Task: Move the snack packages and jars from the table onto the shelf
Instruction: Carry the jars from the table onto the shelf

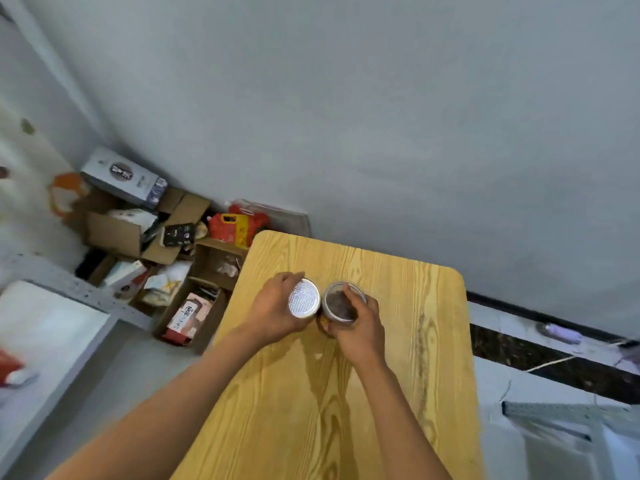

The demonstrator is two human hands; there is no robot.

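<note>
Two small round jars stand side by side over the middle of the wooden table (398, 341). The left jar (304, 299) shows a shiny silver lid, and my left hand (273, 311) wraps around its side. The right jar (341, 303) has a clear top with dark contents visible inside, and my right hand (360, 327) grips it from the near side. The two jars almost touch. I cannot tell whether they rest on the table or are lifted. A white shelf board (45, 337) lies at the far left.
Open cardboard boxes (138, 233) full of packages crowd the floor left of the table, with a red bag (232, 226) by the wall. A grey metal rack corner (561, 410) sits low right. A grey wall runs behind the table.
</note>
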